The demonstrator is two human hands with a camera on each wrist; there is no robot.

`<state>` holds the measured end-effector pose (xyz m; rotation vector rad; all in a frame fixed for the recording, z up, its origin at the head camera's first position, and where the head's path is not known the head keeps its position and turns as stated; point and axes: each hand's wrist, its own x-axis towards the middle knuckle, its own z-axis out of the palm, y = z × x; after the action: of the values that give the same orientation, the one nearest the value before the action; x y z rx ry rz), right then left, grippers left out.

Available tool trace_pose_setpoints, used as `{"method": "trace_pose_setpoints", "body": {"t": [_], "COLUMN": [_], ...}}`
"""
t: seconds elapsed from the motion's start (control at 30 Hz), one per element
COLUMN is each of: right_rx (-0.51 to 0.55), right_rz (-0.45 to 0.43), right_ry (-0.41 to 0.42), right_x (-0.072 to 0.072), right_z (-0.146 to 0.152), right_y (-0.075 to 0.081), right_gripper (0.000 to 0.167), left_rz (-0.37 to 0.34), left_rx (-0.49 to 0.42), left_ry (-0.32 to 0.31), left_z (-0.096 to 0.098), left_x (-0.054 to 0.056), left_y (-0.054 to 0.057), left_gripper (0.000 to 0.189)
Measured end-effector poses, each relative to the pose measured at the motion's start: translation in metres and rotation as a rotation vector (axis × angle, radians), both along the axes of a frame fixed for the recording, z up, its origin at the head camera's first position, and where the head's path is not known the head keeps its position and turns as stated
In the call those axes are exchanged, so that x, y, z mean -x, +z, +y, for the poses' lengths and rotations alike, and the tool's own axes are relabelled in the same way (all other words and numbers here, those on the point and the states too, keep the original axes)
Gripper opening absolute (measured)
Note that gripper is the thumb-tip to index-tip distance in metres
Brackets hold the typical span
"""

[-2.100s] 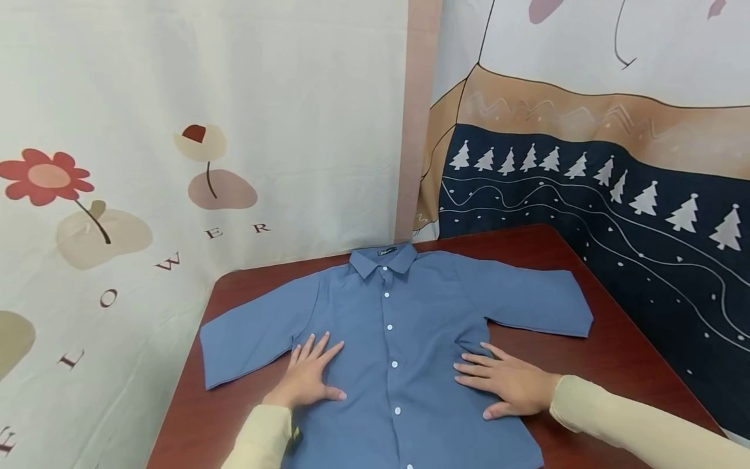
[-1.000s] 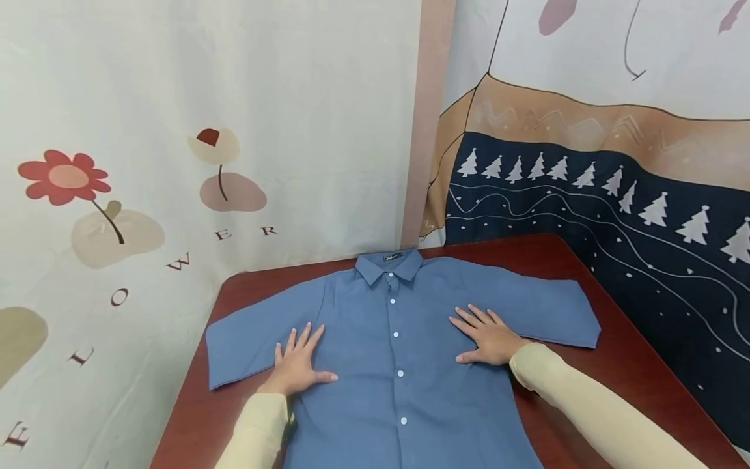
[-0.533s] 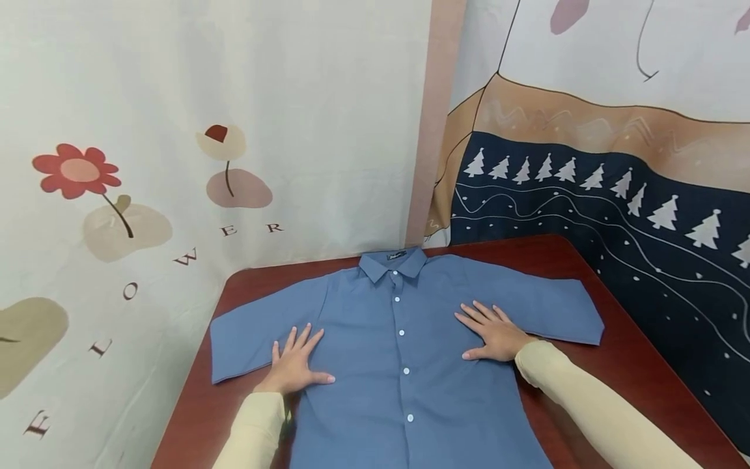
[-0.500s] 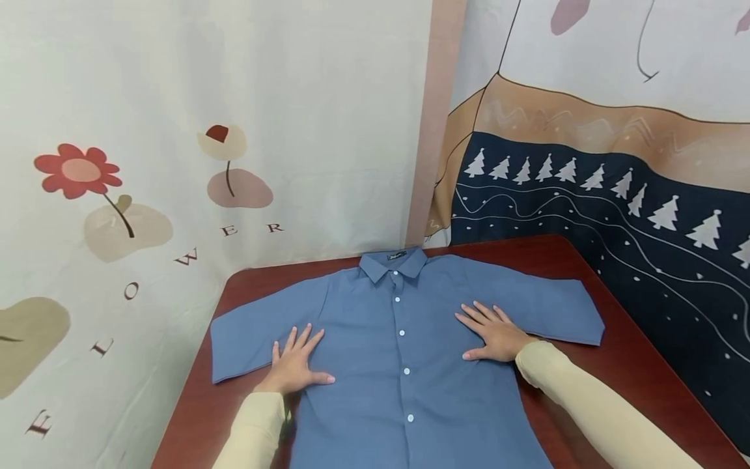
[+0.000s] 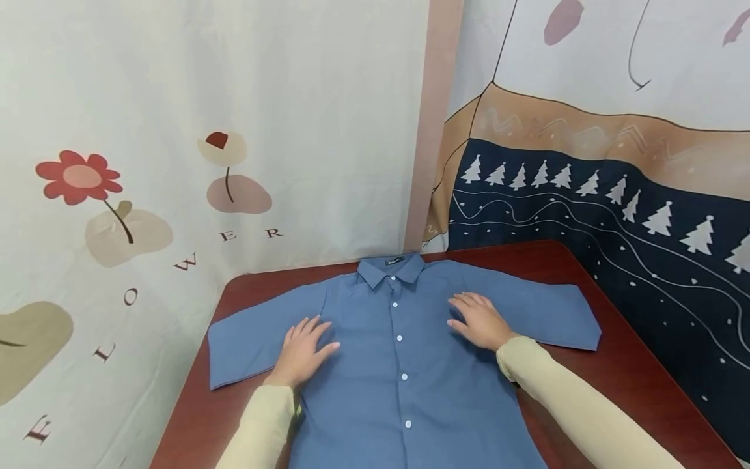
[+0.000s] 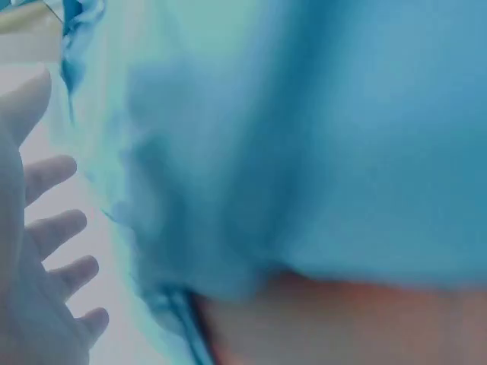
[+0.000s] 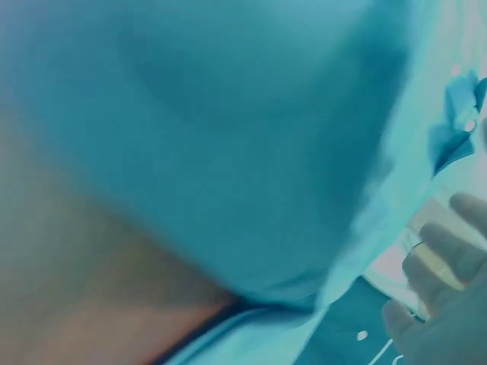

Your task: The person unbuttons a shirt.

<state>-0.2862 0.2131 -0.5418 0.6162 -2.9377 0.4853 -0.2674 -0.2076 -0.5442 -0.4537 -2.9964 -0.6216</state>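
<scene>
Lying face up and buttoned on the reddish table, the blue shirt is stretching its sleeves sideways in the head view; the left hand and the right hand are reaching over opposite sides of its chest, fingers extended and relaxed. In the left wrist view, the left fingers are spreading apart beside blurred cloth. In the right wrist view, the right fingers are extending loosely, partly cut off by the edge.

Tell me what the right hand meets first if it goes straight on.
The right hand would probably meet the collar of the blue shirt, though its height is unclear; it may brush the shirt's front sooner.
</scene>
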Motion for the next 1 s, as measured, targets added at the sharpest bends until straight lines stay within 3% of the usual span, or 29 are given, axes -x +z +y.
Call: {"method": "trace_pose_setpoints", "body": {"t": [0.13,0.23,0.47,0.67,1.0], "right_rx": [-0.014,-0.048,-0.129,-0.133,-0.136], "right_rz": [0.024,0.006,-0.051,-0.072,-0.135], "right_ry": [-0.047,-0.049,-0.008,-0.005,-0.005], "right_x": [0.008,0.011,0.011,0.006,0.003], "right_z": [-0.019,-0.03,-0.037,-0.035,-0.042], "right_y": [0.008,0.012,0.008,0.002,-0.004], "right_gripper": [0.054,0.065,0.09,0.098,0.106], "left_rz": [0.031,0.045,0.023,-0.045,-0.118], "left_rx": [0.022,0.038,0.106,0.141,0.13], "left_ry": [-0.013,-0.041,-0.098,-0.122,-0.116], "left_z": [0.019,0.031,0.042,0.043,0.046], "left_x": [0.009,0.012,0.009,0.005,0.003], "left_y": [0.008,0.013,0.016,0.011,-0.003], "left_gripper": [0.059,0.062,0.09,0.106,0.11]}}
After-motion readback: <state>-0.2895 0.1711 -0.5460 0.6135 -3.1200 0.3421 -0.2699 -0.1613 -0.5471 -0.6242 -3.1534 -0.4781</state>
